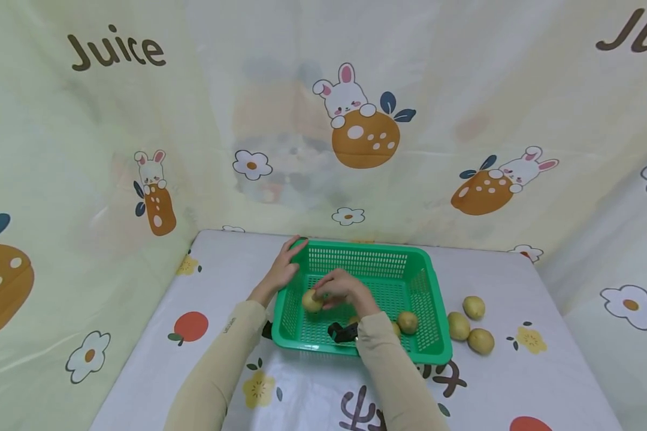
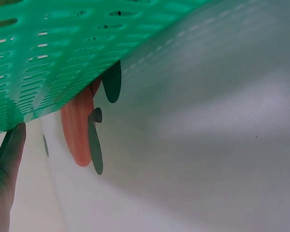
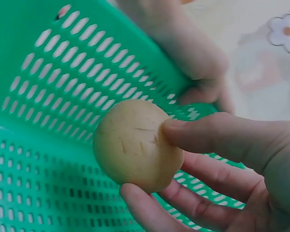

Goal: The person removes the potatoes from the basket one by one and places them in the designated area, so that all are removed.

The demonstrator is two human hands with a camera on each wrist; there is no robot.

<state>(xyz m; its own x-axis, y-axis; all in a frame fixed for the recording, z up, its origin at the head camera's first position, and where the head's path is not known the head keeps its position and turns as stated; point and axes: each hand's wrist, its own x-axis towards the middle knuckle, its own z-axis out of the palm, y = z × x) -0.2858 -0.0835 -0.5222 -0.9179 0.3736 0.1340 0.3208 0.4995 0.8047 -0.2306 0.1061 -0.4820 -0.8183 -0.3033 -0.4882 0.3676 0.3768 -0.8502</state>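
Observation:
A green plastic basket (image 1: 435,299) with slotted walls stands on the table. My left hand (image 1: 282,272) grips its back left corner, the thumb over the rim and the other fingers along the outside; a finger (image 2: 15,150) meets the outer wall in the left wrist view. Inside the basket's left part, my right hand (image 1: 341,288) pinches a round yellowish potato (image 3: 135,145) between thumb and fingertips. Another potato (image 1: 407,322) lies in the basket's front right, with more beside it partly hidden by the right forearm.
Three potatoes, one farther back (image 1: 474,307) and two nearer (image 1: 458,326) (image 1: 481,340), lie on the table just right of the basket. A printed white cloth (image 1: 215,263) covers the table, and patterned curtains (image 1: 291,203) hang behind and at both sides.

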